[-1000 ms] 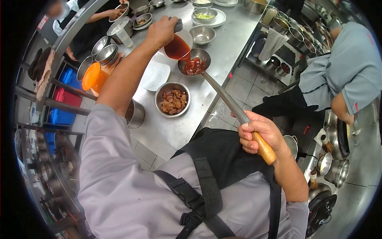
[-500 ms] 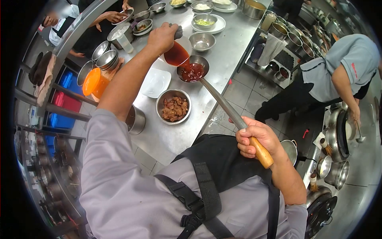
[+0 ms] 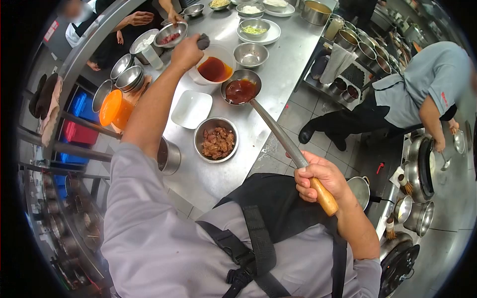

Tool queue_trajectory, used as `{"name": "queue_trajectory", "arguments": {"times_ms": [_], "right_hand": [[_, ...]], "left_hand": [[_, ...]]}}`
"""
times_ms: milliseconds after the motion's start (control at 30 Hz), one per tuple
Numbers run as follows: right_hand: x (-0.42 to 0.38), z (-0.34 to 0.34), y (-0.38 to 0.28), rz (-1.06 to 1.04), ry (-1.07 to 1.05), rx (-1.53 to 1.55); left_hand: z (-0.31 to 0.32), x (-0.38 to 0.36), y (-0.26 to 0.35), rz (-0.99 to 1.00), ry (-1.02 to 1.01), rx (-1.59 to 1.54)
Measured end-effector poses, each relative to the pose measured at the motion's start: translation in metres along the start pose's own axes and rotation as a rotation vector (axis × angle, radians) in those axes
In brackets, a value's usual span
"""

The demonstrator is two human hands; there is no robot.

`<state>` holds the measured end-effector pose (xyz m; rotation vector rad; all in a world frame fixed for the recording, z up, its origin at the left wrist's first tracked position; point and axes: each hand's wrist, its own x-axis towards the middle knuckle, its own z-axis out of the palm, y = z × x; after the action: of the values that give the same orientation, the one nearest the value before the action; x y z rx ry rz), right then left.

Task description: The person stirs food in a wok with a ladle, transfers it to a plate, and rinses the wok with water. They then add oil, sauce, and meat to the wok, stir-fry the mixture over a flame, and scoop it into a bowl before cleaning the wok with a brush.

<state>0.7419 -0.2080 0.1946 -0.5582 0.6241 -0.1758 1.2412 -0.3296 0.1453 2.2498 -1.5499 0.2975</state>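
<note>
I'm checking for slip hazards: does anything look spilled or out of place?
The floor tiles beside the steel table show pale, wet-looking marks, possibly a spill. I see no sauce on the table around the ladle, and nothing else stands out.

Bright overhead-looking light, glare on steel table [image 3: 281,64], curved fisheye edges, black corners, faces blurred.

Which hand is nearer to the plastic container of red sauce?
The left. The left hand is close beside the plastic container, on its left; the right hand is well away, gripping the far end of the ladle.
</note>
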Motion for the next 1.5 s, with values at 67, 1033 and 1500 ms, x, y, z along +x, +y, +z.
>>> {"name": "queue_trajectory", "arguments": {"times_ms": [67, 1033, 1500], "right_hand": [[0.000, -0.001, 0.001, -0.007, 0.014, 0.010], [0.097, 0.073, -0.069, -0.186, -0.110, -0.267], [0.014, 0.025, -0.023, -0.100, -0.416, 0.294]], "left_hand": [[0.007, -0.002, -0.015, -0.079, -0.015, -0.037], [-0.011, -0.414, 0.064, -0.786, 0.072, -0.785], [0.055, -0.347, 0.034, -0.962, 0.067, -1.306]]}}
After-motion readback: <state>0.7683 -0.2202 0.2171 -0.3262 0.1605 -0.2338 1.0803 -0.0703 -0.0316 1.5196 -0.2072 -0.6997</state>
